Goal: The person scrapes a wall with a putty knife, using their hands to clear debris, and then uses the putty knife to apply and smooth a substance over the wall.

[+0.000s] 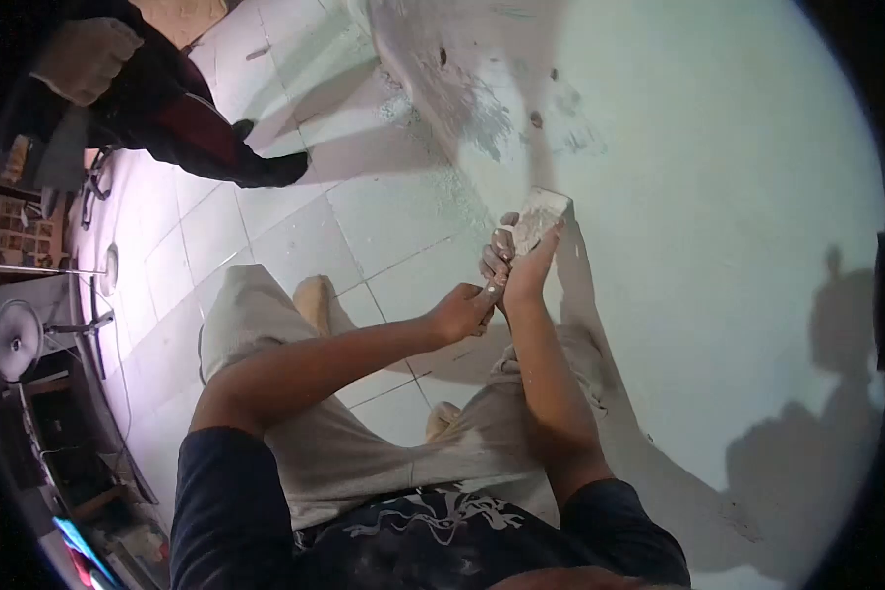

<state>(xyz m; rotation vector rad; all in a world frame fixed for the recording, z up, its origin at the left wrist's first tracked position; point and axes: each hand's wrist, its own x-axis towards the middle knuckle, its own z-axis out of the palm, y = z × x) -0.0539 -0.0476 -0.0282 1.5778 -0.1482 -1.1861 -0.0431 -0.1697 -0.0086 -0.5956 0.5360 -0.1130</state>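
Observation:
A flat, putty-smeared putty knife [544, 214] is held up beside the wall. My right hand [523, 264] cups around it, thumb along one edge and whitened fingers curled at the other. Just below, my left hand [459, 314] is closed around what looks like a handle, whose pale end pokes out by the thumb. Whether this handle belongs to the same tool or to a second one is hidden by my fingers.
A smooth pale wall [718, 197] rises on the right, with dark holes and rough patches higher up. Another person [197, 118] stands on the tiled floor [295, 231] at upper left. A fan [17, 339] and shelves line the left side.

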